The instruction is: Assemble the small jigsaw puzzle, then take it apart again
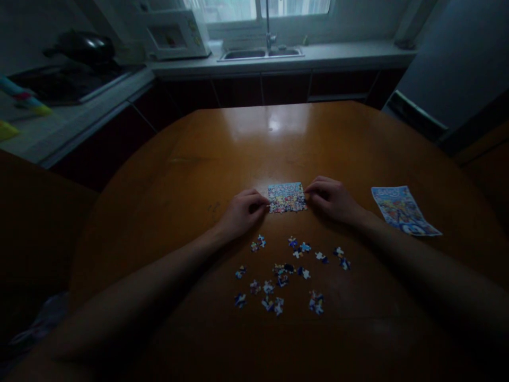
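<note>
A small, partly built jigsaw puzzle (287, 197) lies flat in the middle of a round wooden table (199, 175). My left hand (240, 213) rests at its left edge, fingers curled and pinched against the edge. At the right edge my right hand (333, 198) does the same, fingertips pressed on the border. Several loose puzzle pieces (283, 277) lie scattered on the table nearer to me, between my forearms.
A colourful printed picture sheet (403, 210) lies on the table to the right. Beyond the table runs a kitchen counter with a sink (260, 53), a microwave (175, 34) and a stove holding a dark pan (85, 48). The room is dim.
</note>
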A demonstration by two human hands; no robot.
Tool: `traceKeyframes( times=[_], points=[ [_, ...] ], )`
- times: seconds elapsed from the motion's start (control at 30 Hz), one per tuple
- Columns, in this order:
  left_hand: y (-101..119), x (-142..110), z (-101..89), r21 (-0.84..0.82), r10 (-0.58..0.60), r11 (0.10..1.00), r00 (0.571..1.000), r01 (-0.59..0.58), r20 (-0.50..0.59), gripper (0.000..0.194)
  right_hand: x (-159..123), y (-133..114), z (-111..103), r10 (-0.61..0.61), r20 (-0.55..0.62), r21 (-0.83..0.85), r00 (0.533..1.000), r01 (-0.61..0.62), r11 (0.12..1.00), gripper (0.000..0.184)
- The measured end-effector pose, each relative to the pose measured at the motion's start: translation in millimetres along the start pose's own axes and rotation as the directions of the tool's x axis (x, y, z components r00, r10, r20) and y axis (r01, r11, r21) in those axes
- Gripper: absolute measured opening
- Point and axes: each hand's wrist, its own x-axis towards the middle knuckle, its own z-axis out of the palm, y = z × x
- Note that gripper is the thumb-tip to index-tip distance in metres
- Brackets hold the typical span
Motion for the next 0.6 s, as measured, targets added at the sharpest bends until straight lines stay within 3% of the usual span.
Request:
traceKeyframes(
  times=[0.6],
  points=[
    [1.3,-0.3,-0.6,0.016,0.025,1.000,1.000,-0.025,0.015,0.012,1.6,-2.6,-1.9,0.015,0.020,-0.006,1.000,-0.015,1.000,0.010]
  ],
)
